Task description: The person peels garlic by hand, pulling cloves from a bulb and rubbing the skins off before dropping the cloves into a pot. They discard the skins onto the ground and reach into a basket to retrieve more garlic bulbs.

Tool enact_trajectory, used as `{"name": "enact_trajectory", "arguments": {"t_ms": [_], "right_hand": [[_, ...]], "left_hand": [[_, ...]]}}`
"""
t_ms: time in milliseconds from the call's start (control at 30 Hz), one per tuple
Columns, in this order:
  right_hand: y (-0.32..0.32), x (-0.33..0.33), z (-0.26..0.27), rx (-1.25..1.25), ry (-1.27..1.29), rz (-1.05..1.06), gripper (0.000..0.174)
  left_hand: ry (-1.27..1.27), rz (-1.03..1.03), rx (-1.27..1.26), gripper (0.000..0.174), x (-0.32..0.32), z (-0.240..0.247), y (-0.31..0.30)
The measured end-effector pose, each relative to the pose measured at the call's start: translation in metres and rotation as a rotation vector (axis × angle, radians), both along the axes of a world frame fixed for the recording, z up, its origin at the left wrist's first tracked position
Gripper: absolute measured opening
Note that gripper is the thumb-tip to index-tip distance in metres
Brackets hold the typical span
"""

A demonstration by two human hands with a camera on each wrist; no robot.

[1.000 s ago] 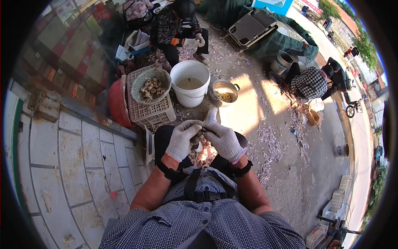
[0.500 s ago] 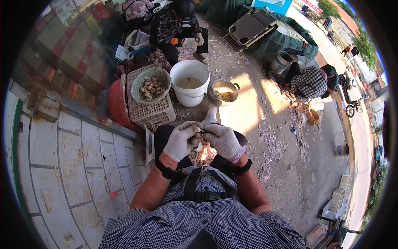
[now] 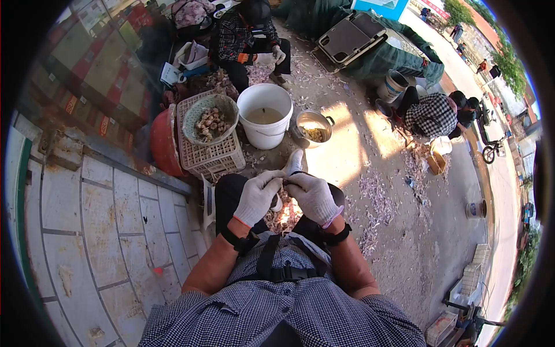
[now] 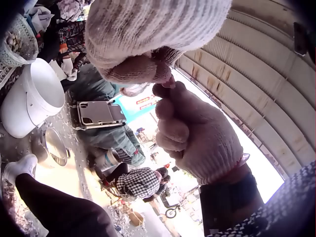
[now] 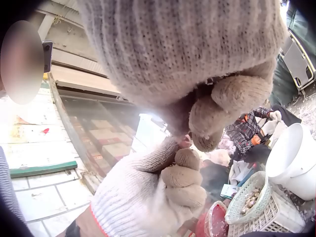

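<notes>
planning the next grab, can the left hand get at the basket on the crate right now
Probably yes: the basket sits open-topped ahead of the left hand, nothing between, but that hand is pinching a small piece.

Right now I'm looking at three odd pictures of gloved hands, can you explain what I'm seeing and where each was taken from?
There is no machine here: a seated person works with two hands in white knit gloves. The wide picture comes from a camera on the head, looking down at the left hand and right hand. The other two come from cameras on each wrist, so the gloves fill them. Both hands pinch one small thing between their fingertips, too small to identify. On the ground ahead stand a white bucket, a metal bowl and a basket of brownish lumps on a plastic crate.
</notes>
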State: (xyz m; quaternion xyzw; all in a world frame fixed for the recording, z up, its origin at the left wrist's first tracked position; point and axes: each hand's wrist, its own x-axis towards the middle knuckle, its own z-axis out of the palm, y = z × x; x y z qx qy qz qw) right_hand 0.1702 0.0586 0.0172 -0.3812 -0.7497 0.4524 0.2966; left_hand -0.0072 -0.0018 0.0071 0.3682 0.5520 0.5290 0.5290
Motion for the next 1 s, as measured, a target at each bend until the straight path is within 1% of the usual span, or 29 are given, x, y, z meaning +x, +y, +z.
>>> {"name": "enact_trajectory", "arguments": {"t_ms": [67, 100, 167, 200, 267, 300, 333, 367, 400, 433, 500, 567, 700, 767, 800, 867, 1000], "right_hand": [[0.0, -0.001, -0.002, -0.004, 0.008, 0.009, 0.02], [-0.001, -0.002, -0.002, -0.007, 0.015, 0.017, 0.02], [-0.002, -0.002, 0.003, 0.008, -0.004, 0.024, 0.02], [-0.002, -0.002, 0.006, 0.022, -0.023, 0.032, 0.019], [-0.001, -0.003, 0.002, 0.055, -0.042, 0.001, 0.019], [0.0, -0.004, 0.001, 0.089, -0.061, -0.029, 0.019], [0.0, -0.003, 0.001, 0.089, -0.061, -0.029, 0.019], [0.001, -0.003, 0.002, 0.033, -0.048, -0.031, 0.019], [0.001, -0.003, 0.003, -0.024, -0.035, -0.03, 0.019], [0.001, -0.005, 0.005, -0.026, -0.034, -0.028, 0.019], [0.001, -0.005, 0.009, 0.034, -0.011, -0.006, 0.02], [0.002, -0.004, 0.007, 0.01, -0.017, -0.017, 0.021], [0.002, -0.002, 0.01, -0.025, -0.043, -0.021, 0.023], [0.002, -0.001, 0.007, -0.031, -0.043, -0.029, 0.023], [0.003, -0.001, 0.006, -0.035, -0.043, -0.038, 0.024], [0.003, -0.001, 0.007, -0.047, -0.037, -0.032, 0.024], [0.002, -0.001, 0.006, -0.11, -0.01, -0.028, 0.024]], "left_hand": [[0.171, -0.043, 0.068, 0.022, 0.002, 0.0, -0.001], [0.171, -0.043, 0.068, 0.022, 0.002, -0.001, -0.001], [0.062, -0.046, 0.027, 0.019, 0.0, -0.006, 0.0], [0.061, -0.046, 0.027, 0.019, -0.001, -0.008, 0.0], [-0.297, 0.022, -0.049, 0.011, -0.001, -0.014, 0.0], [-0.297, 0.022, -0.049, 0.011, -0.002, -0.017, 0.001], [-0.391, 0.043, -0.048, 0.011, -0.004, -0.019, 0.002], [-0.486, 0.065, -0.046, 0.011, -0.005, -0.02, 0.003], [-0.486, 0.069, -0.046, 0.011, -0.005, -0.019, 0.003], [-0.444, 0.072, -0.052, 0.011, -0.003, -0.016, 0.002], [-0.402, 0.067, -0.057, 0.012, -0.001, -0.015, 0.003], [-0.528, 0.06, -0.047, 0.012, -0.004, -0.02, 0.005], [-0.52, 0.051, -0.074, 0.017, -0.005, -0.02, 0.003], [-0.264, -0.027, -0.041, 0.022, -0.003, -0.014, 0.001], [-0.263, -0.027, -0.041, 0.022, -0.001, -0.014, 0.001], [-0.007, -0.057, 0.1, 0.025, 0.003, -0.015, 0.002], [0.017, -0.049, 0.076, 0.024, 0.003, -0.015, 0.002]]}}
